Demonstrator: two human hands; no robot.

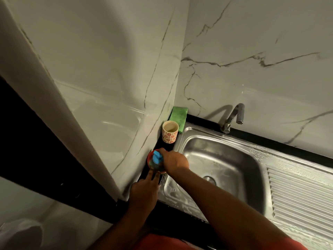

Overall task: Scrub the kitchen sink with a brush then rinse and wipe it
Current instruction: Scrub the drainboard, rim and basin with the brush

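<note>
Nearest, the left hand (144,192) lays straight fingers on the round red dish (148,157), likely steadying it, while the right hand (173,162) wraps the blue-capped clear bottle (157,157) standing in it, just left of the foamy stainless-steel sink (225,168).

Home kitchen, sink corner. Stainless steel sink (225,159) with ribbed drainboard (297,192) set in a black counter (270,140), soap suds on the rim. Chrome tap (234,116) at the back edge. Marble-look wall panels (252,51) behind and at the left side. In the counter's back left corner: patterned cup (170,132), green cloth (179,116), blue-topped pump bottle (157,158).
</note>
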